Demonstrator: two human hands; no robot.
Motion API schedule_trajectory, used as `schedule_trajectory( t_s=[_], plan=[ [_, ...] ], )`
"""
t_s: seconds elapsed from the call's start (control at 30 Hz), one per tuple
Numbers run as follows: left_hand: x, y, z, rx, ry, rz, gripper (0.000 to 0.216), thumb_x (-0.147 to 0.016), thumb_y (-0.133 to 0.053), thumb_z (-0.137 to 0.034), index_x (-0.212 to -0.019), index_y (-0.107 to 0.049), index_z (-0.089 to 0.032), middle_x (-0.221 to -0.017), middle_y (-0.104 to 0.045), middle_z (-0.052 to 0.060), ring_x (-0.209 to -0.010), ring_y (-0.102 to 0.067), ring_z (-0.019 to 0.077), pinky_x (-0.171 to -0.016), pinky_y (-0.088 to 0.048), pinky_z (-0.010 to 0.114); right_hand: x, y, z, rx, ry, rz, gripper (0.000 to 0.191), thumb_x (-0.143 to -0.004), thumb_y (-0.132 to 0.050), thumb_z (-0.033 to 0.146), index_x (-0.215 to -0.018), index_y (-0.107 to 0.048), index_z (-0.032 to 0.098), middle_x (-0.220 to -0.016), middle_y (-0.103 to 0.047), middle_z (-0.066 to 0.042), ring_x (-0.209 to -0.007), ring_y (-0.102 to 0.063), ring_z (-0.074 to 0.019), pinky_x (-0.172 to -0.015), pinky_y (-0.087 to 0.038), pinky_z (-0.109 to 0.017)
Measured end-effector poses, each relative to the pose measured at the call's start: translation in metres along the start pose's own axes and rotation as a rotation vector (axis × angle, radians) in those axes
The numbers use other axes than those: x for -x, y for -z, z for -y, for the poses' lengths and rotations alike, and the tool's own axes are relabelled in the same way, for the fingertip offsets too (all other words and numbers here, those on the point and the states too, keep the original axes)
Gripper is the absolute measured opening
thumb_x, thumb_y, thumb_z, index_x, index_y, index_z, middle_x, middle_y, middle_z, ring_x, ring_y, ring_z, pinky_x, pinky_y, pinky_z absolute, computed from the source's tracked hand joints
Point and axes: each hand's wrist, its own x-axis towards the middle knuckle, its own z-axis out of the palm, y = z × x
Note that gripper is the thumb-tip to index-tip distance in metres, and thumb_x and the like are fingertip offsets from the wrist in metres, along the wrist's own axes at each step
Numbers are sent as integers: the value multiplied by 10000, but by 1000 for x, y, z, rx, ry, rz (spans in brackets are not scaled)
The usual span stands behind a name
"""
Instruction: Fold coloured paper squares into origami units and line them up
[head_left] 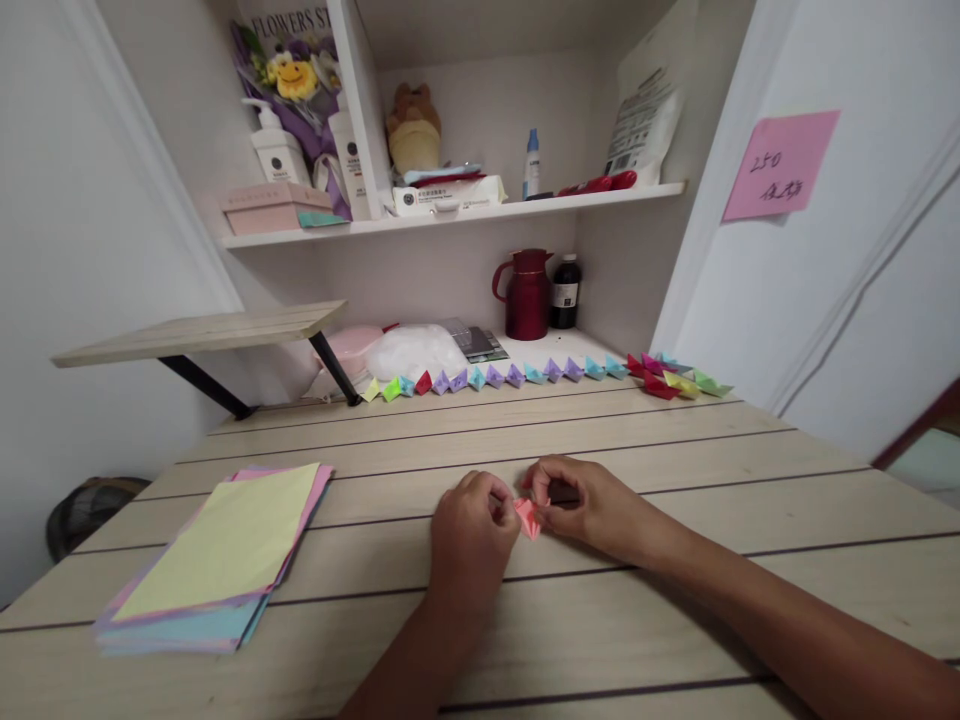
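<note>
Pink paper (529, 520) perhaps touches the planked table (375, 540) before shelving (487, 110).

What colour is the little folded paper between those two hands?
The folded paper is coral pink, best seen in the head view.

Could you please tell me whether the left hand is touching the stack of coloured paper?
Apart: the head view plainly shows wooden tabletop between the left hand and the stack of coloured paper.
</note>
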Motion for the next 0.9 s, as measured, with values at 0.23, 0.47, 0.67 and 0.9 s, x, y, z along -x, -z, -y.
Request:
schedule_trajectory(
  t_s=[0.23,0.47,0.67,0.9],
  plan=[
    [2,0,-4,25,16,3,157,-659,-531,-70,-679,-579,-218,-679,-624,-17,-596,-576,137,-570,-426,237,0,-2,-2,78,-13,-24,110,-689,-561,95,-722,-539,198,-790,-655,-1,-711,-589,-143,-649,-455,-244],
    [3,-6,-6,16,-20,-4,141,-667,-535,-80,-668,-576,-215,-662,-622,-16,-567,-568,135,-552,-424,236,-1,-7,-3,104,-34,-72,182,-684,-528,85,-809,-566,211,-785,-650,15,-698,-579,-141,-625,-437,-239],
    [3,-6,-6,31,-37,-15,127,-674,-546,-97,-683,-573,-221,-677,-631,-18,-569,-573,132,-551,-431,234,-1,-9,-5,152,-22,-67,206,-701,-553,122,-873,-611,220,-802,-662,13,-733,-587,-155,-653,-442,-249],
    [4,-7,-4,21,-31,-13,136,-668,-531,-91,-681,-570,-221,-662,-620,-21,-567,-564,135,-546,-421,238,-1,-8,-5,91,-11,-74,346,-629,-463,27,-878,-612,215,-874,-680,2,-808,-608,-161,-703,-457,-250]
  ],
)
